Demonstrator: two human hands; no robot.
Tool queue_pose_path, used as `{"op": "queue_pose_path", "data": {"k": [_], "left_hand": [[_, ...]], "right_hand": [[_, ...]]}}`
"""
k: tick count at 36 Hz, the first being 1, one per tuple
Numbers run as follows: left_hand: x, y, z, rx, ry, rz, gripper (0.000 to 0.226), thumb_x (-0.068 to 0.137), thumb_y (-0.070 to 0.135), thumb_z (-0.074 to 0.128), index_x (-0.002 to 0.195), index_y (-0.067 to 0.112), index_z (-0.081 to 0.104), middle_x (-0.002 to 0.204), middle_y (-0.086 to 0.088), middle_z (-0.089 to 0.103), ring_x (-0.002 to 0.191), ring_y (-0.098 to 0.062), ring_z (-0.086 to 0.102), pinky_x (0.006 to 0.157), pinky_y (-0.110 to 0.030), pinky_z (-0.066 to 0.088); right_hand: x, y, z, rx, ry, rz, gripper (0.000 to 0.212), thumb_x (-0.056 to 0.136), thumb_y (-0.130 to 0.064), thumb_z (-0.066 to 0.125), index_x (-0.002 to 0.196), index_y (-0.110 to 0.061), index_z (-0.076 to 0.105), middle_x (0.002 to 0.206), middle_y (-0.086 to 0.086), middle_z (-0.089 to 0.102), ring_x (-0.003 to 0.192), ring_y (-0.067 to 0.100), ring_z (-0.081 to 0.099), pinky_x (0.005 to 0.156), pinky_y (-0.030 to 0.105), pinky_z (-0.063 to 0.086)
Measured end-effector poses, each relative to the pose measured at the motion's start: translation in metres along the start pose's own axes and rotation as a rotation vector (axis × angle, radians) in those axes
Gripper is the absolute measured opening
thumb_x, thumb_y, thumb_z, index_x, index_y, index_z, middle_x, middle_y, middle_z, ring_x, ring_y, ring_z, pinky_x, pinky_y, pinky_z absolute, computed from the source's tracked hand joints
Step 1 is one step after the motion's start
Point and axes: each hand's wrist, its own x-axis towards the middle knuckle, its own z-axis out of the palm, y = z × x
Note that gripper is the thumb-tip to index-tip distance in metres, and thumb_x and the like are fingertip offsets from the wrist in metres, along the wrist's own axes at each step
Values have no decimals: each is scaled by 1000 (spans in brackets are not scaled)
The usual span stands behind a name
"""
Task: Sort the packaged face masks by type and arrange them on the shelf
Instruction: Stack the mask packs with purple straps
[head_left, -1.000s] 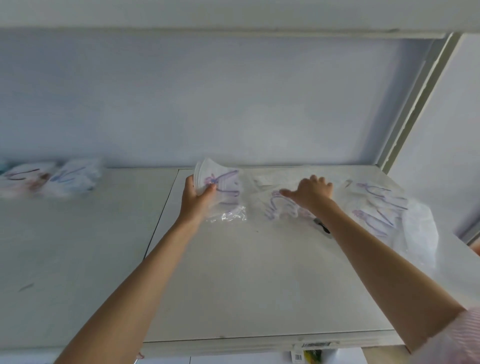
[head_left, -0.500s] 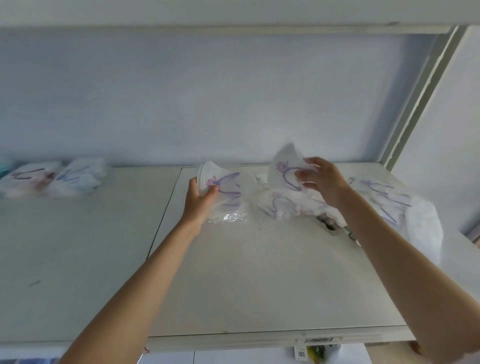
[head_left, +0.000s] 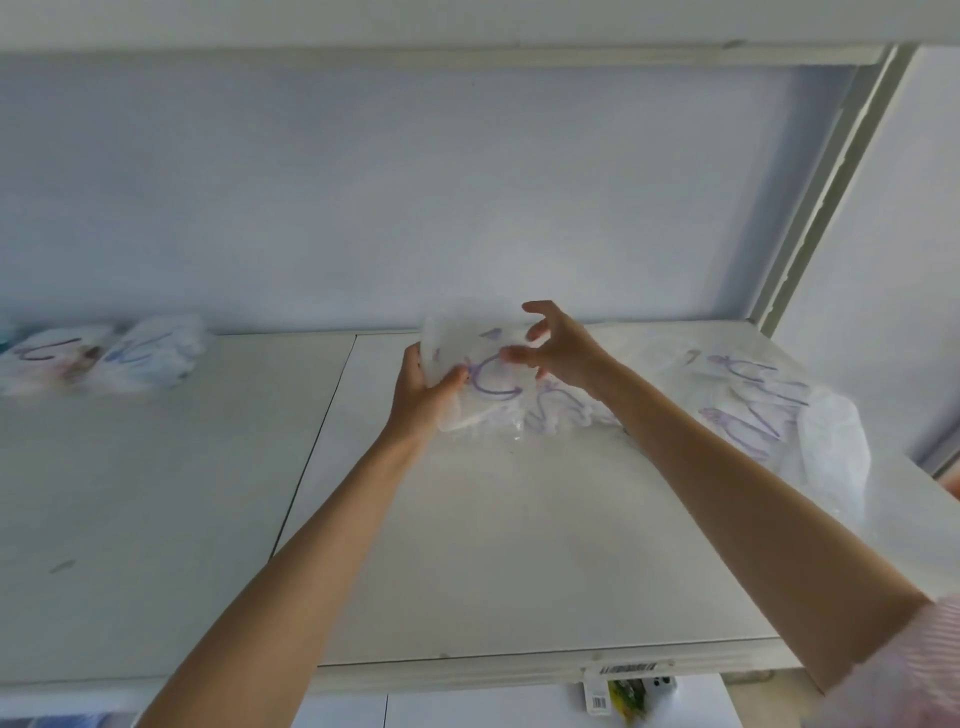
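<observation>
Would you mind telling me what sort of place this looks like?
Probably a shop or stockroom: white metal shelving, a barcode price tag on its front edge, and packaged masks lying in piles.

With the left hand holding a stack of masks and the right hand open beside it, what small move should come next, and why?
Probably the right hand should reach back to the loose masks just right of the stack and pick another. Its fingers are spread and hold nothing, the left hand grips the stack, and purple-strapped packs lie unsorted on the shelf.
</observation>
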Motion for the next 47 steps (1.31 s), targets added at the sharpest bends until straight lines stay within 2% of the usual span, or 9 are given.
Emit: {"op": "queue_pose_path", "data": {"k": [4, 9, 22, 26, 32, 35, 38, 41, 47], "left_hand": [[5, 0, -20, 43, 99, 52, 28, 87, 12, 69, 108, 14, 49, 97, 1, 60, 83, -9, 59, 66, -11, 46], [11, -7, -44, 84, 134, 31, 28, 87, 16, 71, 104, 15, 49, 100, 0, 60, 84, -10, 59, 68, -19, 46], [12, -11, -42, 88, 103, 31, 27, 88, 12, 69, 105, 13, 48, 95, 5, 58, 83, -7, 58, 71, -20, 47], [11, -10, -40, 85, 94, 30, 28, 88, 10, 68, 108, 12, 49, 95, 6, 57, 84, -6, 58, 72, -19, 47], [12, -10, -39, 96, 90, 25, 28, 87, 10, 69, 108, 12, 49, 99, 1, 59, 88, -12, 58, 74, -22, 48], [10, -8, -38, 104, 97, 29, 27, 88, 12, 69, 107, 12, 49, 96, 3, 59, 85, -10, 58, 72, -21, 47], [9, -5, -34, 104, 97, 39, 26, 89, 14, 67, 106, 13, 47, 93, 6, 56, 83, -7, 56, 70, -19, 45], [9, -2, -25, 83, 76, 50, 28, 89, 12, 66, 110, 14, 47, 98, 4, 58, 88, -10, 58, 75, -21, 46], [-2, 7, 8, -1, 13, 29, 28, 91, 9, 62, 116, 15, 49, 99, 7, 62, 86, -4, 61, 68, -10, 48]], "right_hand": [[4, 31, -17, -515, 217, 114, 61, 87, -54, 56, 130, -10, 50, 130, 12, 47, 117, 28, 47, 90, 35, 40], [-11, 66, -18, -928, -4, 396, 78, 80, -75, 44, 119, -10, 62, 144, 15, 32, 132, 34, 26, 102, 41, 28], [-17, 89, -26, -561, 258, 269, 50, 85, -30, 68, 129, -10, 57, 127, 12, 57, 120, 31, 47, 97, 37, 36], [-19, 95, -31, -377, 338, 262, 35, 84, -12, 66, 119, -7, 65, 114, 13, 67, 105, 33, 60, 87, 32, 46], [-22, 104, -38, -286, 520, 96, 16, 85, -8, 66, 100, -9, 73, 115, 10, 65, 113, 27, 49, 84, 22, 28], [-22, 92, -45, -5, 579, 52, 9, 82, -10, 68, 87, -15, 74, 97, 5, 71, 92, 19, 63, 81, 24, 41], [-24, 68, -54, 334, 483, 16, 23, 82, -2, 65, 77, -24, 71, 64, -9, 68, 59, 6, 57, 64, 22, 46], [-27, 42, -60, 481, 299, -93, 26, 82, 8, 60, 82, -17, 69, 62, -3, 60, 49, 4, 48, 49, 18, 38], [-19, 12, -28, 198, 196, -119, 15, 84, 3, 63, 91, -7, 73, 58, -9, 57, 44, 0, 43, 47, 13, 35]]}}
